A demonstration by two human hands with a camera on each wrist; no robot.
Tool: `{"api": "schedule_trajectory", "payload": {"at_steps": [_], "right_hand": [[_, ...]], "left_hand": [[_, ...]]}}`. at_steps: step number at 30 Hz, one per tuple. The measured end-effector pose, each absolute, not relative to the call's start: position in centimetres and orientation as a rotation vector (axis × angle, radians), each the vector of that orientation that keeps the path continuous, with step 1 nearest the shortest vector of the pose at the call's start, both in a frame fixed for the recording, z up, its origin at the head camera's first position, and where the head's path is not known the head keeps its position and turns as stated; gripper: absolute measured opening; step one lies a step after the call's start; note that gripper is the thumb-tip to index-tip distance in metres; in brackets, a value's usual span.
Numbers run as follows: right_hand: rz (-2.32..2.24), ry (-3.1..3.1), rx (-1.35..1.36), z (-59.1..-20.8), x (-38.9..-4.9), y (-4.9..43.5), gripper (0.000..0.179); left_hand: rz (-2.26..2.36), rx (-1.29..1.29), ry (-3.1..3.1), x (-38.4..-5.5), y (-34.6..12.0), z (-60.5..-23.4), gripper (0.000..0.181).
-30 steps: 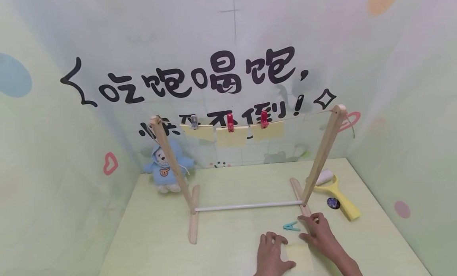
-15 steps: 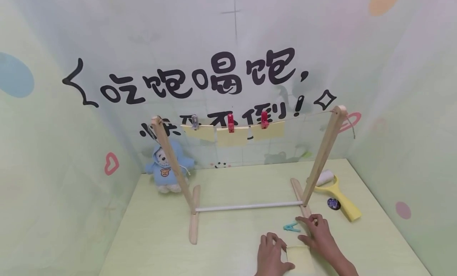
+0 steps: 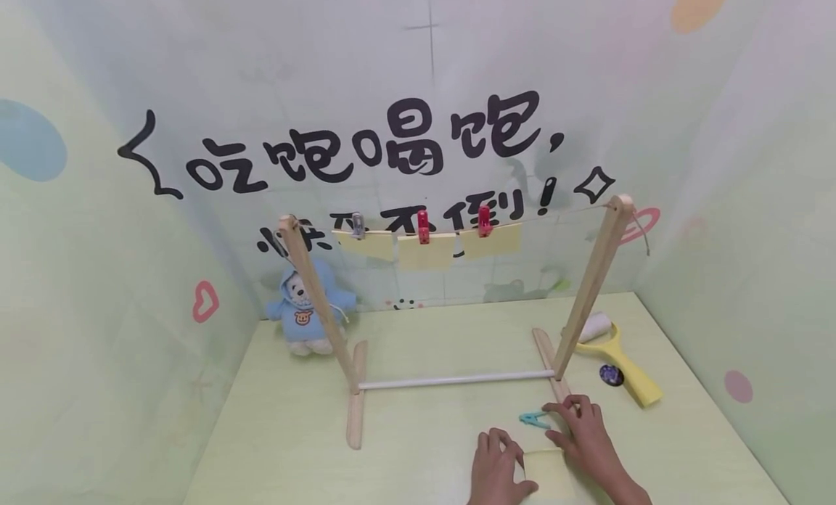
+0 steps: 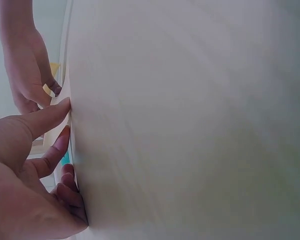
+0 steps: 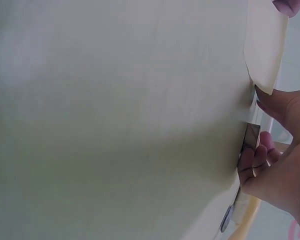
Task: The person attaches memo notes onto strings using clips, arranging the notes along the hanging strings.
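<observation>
A pale yellow sticky note (image 3: 547, 470) lies on the table at the front, its far edge slightly raised. My left hand (image 3: 498, 467) is at its left side, thumb and index fingertips touching the edge; in the left wrist view the fingertips (image 4: 65, 106) rest against the tabletop. Just beyond the note lies a teal clothespin (image 3: 534, 419). My right hand (image 3: 585, 438) has thumb and index finger apart, one on each side of the clothespin's right end. In the right wrist view its other fingers (image 5: 247, 162) are beside the rack's wooden foot (image 5: 252, 135).
A wooden rack (image 3: 591, 294) stands behind, its string carrying three yellow notes (image 3: 426, 254) under one grey and two red clothespins (image 3: 423, 226). A plush toy (image 3: 307, 309) sits back left. At right lie a yellow-handled lint roller (image 3: 630, 374) and a dark round object (image 3: 611, 375).
My right hand has shifted slightly left, its thumb and index finger now around the end of the clothespin. The note's far edge shows more plainly. My left hand stays nearly still.
</observation>
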State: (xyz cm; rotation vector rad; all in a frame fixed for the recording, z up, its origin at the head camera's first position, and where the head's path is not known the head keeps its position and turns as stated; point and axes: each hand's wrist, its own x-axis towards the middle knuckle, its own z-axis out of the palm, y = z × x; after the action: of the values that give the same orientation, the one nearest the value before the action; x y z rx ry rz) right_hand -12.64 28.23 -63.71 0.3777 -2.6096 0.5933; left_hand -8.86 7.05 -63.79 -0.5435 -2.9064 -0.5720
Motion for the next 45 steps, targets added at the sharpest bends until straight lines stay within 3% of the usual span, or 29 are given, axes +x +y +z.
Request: {"api": "schedule_trajectory", "payload": {"at_steps": [12, 21, 29, 45], "right_hand": [[0.647, -2.637, 0.293, -63.7, -12.1, 28.0, 0.039], [0.740, -2.500, 0.386, -63.9, -12.1, 28.5, 0.045], [1.030, -2.609, 0.179, -62.4, -11.5, 28.3, 0.033], [1.262, -2.533, 0.003, -59.7, -11.4, 28.7, 0.028]], "left_hand": [[-0.693, -0.579, -2.918, -9.2, 6.9, -64.7, 0.026], [-0.798, -0.557, -2.927, -9.1, 6.8, -64.1, 0.022], [-0.898, -0.577, -2.937, -9.3, 6.6, -64.2, 0.018], [-1.772, -0.389, -2.765, -9.3, 6.1, -62.0, 0.012]]}}
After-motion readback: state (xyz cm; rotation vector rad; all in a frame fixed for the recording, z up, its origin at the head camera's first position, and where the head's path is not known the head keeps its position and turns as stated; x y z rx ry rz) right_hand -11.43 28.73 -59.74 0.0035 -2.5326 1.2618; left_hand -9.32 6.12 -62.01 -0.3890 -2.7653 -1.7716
